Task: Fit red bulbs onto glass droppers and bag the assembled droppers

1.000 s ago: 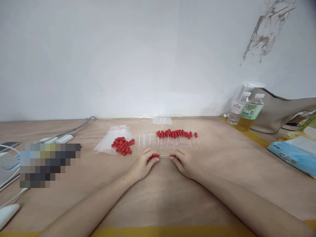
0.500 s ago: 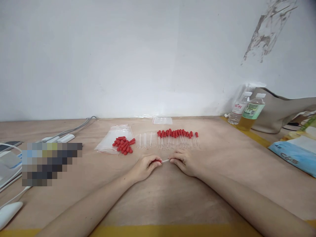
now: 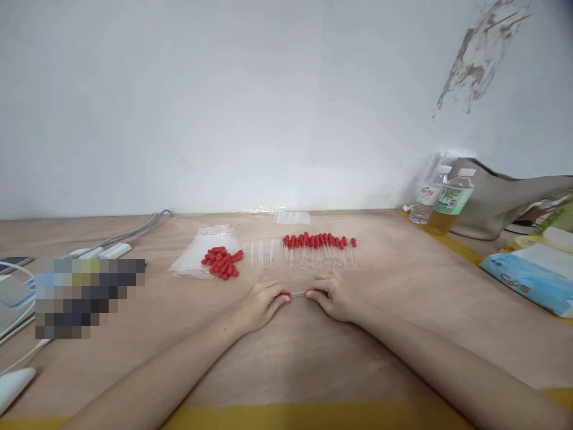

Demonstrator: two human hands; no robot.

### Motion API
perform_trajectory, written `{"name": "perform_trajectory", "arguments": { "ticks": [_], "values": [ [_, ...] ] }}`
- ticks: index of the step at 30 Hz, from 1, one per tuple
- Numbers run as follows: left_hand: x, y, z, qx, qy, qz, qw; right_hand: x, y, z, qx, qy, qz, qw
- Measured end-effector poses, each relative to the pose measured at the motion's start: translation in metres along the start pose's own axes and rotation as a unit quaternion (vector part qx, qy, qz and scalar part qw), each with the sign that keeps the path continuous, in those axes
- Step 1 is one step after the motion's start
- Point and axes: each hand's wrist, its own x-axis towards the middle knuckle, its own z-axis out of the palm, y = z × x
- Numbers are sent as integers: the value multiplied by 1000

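My left hand [image 3: 263,303] is closed around a red rubber dropper bulb [image 3: 287,294], with only its end showing past the fingers. A clear dropper tube [image 3: 298,293] runs level from the bulb to my right hand [image 3: 333,297], whose thumb and fingers pinch its other end. How deep the tube sits in the bulb is hidden. Beyond my hands lies a row of bare clear tubes [image 3: 263,254]. To its right are droppers with red bulbs fitted [image 3: 320,240]. Loose red bulbs [image 3: 222,261] are heaped at the left on clear plastic bags [image 3: 190,258].
A small clear bag [image 3: 292,218] lies by the wall. Two bottles, one clear [image 3: 427,200] and one with a green label [image 3: 450,203], stand at the right near a grey bag [image 3: 487,206] and a blue tissue pack [image 3: 523,280]. Cables [image 3: 134,230] and a white mouse [image 3: 15,385] are at left.
The whole view has shifted slightly. Both hands keep their grip on the bulb and tube, with barely any visible movement between them.
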Motion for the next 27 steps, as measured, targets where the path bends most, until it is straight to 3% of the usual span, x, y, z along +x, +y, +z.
{"name": "perform_trajectory", "arguments": {
  "ticks": [8,19,27],
  "values": [
    [1,0,1,-4,18,-3,1000,4,-6,-5,-45,-39,9,998],
    [6,0,4,7,7,1,1000,9,-12,3,-81,-14,-4,997],
    [8,-4,3,11,22,5,1000,13,-14,0,-19,-35,3,999]
  ]
}}
